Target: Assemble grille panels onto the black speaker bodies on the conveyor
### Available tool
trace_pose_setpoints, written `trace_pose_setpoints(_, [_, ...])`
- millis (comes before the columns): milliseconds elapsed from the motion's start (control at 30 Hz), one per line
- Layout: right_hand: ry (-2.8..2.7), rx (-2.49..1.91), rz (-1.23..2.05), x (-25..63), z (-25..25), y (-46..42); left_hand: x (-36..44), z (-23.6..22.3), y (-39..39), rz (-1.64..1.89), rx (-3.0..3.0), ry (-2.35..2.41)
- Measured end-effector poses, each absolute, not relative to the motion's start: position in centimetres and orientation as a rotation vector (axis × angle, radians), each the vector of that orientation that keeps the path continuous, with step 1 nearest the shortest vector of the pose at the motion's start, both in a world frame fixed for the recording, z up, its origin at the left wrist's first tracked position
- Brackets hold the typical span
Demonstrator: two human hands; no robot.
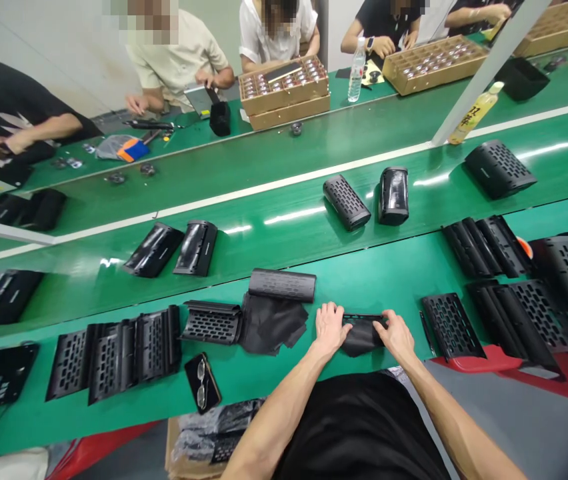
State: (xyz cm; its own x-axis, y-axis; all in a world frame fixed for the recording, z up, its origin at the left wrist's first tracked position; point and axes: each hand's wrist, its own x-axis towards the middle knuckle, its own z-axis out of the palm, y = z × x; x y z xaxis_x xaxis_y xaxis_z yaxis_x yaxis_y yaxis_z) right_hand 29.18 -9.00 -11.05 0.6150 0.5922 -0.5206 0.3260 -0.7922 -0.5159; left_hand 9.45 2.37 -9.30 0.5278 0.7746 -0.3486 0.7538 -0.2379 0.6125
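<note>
In front of my body a black perforated cover (363, 317) lies on the green bench with a piece of thin black cloth (363, 339) over it. My left hand (331, 325) grips its left end, fingers over the far edge and thumb on the cloth. At the right end, my right hand (395, 335) holds it the same way, its thumb pressing the cloth. Left of my hands lies a stack of black cloth pieces (274, 323), touching a perforated cover (283, 285) behind it and another cover (211, 325) beside it.
Several perforated covers (134, 350) stand in a row at left; more covers (454, 327) lie at right. A phone with glasses (202, 383) rests near the front edge. Black speaker housings (347, 202) sit on the green conveyor (264, 233). Co-workers sit opposite, behind cardboard trays (284, 93).
</note>
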Motion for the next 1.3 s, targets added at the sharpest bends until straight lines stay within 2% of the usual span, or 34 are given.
trace_pose_setpoints(200, [-0.695, -2.114, 1.193, 31.1, -8.9, -8.7, 7.3, -8.7, 3.9, 0.146, 1.637, 1.146])
trace_pose_setpoints(433, [-0.474, -1.750, 1.370, 30.1, -6.0, -8.5, 4.3, -5.8, 4.0, 0.265, 1.146, 1.016])
trace_pose_setpoints(767, [-0.402, -1.436, 1.578, 29.2, -0.4, -7.4, 2.3, -1.5, 4.4, 0.441, 1.068, 1.001])
trace_pose_setpoints(1300, [-0.376, -1.460, 1.538, 28.0, 1.8, -8.1, 0.6, 0.7, 3.6, 0.511, 0.920, 1.008])
